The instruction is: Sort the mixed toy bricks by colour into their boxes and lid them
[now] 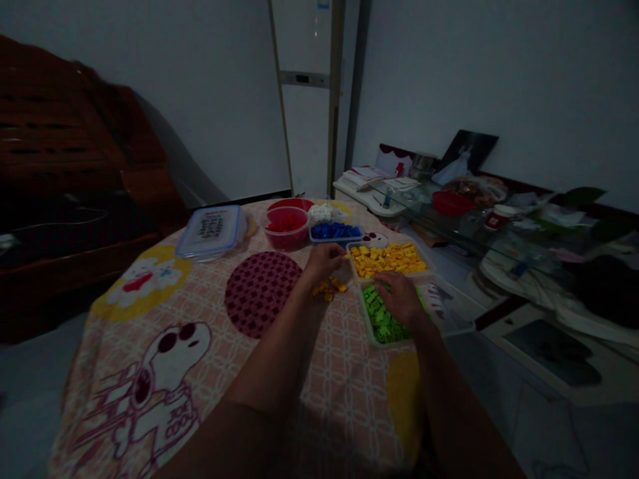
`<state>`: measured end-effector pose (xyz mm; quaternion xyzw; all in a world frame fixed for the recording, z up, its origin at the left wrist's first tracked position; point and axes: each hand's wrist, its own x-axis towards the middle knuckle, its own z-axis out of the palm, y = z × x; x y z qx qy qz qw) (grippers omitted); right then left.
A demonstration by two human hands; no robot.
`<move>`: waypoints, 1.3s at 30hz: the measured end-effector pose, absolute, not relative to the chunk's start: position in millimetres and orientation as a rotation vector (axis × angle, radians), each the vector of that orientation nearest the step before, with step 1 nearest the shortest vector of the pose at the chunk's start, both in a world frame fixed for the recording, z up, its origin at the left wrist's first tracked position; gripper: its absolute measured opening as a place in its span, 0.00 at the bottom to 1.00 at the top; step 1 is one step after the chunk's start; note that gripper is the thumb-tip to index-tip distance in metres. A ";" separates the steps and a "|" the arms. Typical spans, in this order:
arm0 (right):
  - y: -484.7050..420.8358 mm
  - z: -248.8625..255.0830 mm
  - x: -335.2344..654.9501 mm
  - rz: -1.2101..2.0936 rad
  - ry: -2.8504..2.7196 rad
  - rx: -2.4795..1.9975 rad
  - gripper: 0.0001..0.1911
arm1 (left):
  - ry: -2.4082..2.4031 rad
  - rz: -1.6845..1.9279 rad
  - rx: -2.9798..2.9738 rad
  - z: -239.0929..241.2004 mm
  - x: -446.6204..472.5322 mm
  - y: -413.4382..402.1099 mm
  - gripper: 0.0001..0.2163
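My left hand [324, 258] rests on the patterned tablecloth [210, 332], fingers curled next to a small pile of yellow-orange bricks [329, 287]; what it grips is too small to make out. My right hand [399, 296] lies palm down in the clear tray of green bricks [387, 319], fingers bent among them. Just beyond it stands a tray of yellow bricks [387, 258]. Farther back are a tub of blue bricks [335, 231], a round tub of red bricks [285, 227] and some white pieces [322, 211].
A lidded clear box [210, 230] sits at the table's far left. A cluttered glass side table [479, 219] stands to the right, a tall white appliance [309, 93] in the corner and a dark wooden sofa [64, 179] on the left.
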<state>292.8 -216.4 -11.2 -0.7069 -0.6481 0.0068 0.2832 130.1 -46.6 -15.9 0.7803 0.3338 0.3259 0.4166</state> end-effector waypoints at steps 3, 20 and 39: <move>-217.0 -10.6 291.9 0.026 -1.737 -1.903 0.12 | 0.679 0.899 1.932 -19.4 143.8 -53.4 0.14; -217.0 -12.5 292.0 0.012 -1.722 -1.928 0.11 | 1.007 0.236 2.396 -9.0 96.0 -31.0 0.13; -217.3 -10.2 291.0 0.028 -1.744 -1.933 0.12 | 0.894 0.826 2.027 -14.2 135.5 -51.4 0.13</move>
